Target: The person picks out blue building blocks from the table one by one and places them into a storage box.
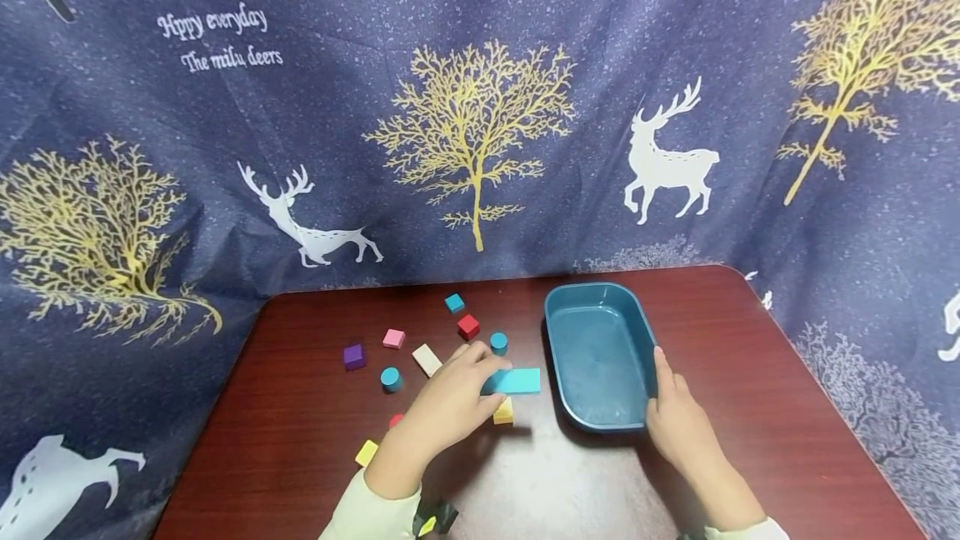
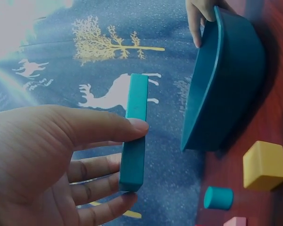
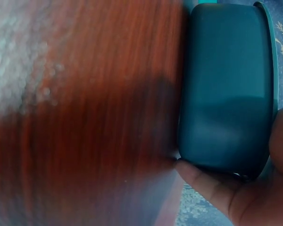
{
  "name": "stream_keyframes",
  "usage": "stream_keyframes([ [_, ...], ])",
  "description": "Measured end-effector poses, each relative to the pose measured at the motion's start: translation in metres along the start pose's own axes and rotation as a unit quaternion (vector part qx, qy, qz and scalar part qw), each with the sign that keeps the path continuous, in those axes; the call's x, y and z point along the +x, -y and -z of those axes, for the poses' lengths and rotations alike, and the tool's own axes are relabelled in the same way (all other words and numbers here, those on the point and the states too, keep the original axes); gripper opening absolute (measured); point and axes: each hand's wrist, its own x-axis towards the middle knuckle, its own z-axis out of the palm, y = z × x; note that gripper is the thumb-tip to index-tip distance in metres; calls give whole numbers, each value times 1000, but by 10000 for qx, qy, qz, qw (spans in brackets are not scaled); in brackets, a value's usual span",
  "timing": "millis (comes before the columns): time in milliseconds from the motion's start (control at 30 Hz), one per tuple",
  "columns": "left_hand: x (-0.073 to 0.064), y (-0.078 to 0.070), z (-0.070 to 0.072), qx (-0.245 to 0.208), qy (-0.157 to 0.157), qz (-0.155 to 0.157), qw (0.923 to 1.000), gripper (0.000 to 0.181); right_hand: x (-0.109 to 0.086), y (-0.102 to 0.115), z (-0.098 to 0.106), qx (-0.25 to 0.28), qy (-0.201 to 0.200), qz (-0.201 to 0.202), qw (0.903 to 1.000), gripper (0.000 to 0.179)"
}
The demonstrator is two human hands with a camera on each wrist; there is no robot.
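My left hand (image 1: 456, 394) pinches a flat turquoise rectangular block (image 1: 521, 381) between thumb and fingers, above the table. In the left wrist view the block (image 2: 136, 160) stands on end, with the thumb across its near face. To the right sits a dark teal plastic box (image 1: 600, 357) with nothing in it. My right hand (image 1: 681, 419) grips this box by its right side, some fingers over the rim. In the right wrist view the little finger lies low against the outer wall (image 3: 226, 89). A yellow block (image 1: 503, 412) and a blue cylinder (image 1: 498, 343) lie near the left hand.
Scattered on the reddish-brown table (image 1: 300, 457) are a red block (image 1: 468, 326), a blue cube (image 1: 454, 303), a pink block (image 1: 393, 338), a purple cube (image 1: 354, 357), a cream block (image 1: 427, 360), another blue cylinder (image 1: 391, 379) and a second yellow block (image 1: 367, 452). A patterned curtain (image 1: 322, 132) hangs behind.
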Motion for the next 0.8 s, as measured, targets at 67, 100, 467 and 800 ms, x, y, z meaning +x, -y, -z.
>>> stream_keyframes([
  [67, 3, -3, 2, -31, 54, 30, 10000, 34, 0, 1, 0, 14, -9, 7, 10000, 70],
  [100, 4, -4, 2, -35, 68, 31, 10000, 34, 0, 1, 0, 19, -21, 17, 10000, 70],
  [467, 21, -18, -1, 29, -77, -309, 9995, 30, 0, 0, 0, 17, -79, 60, 9999, 70],
  [800, 39, -33, -2, 126, 116, -527, 9985, 32, 0, 1, 0, 41, -84, 65, 9999, 70],
])
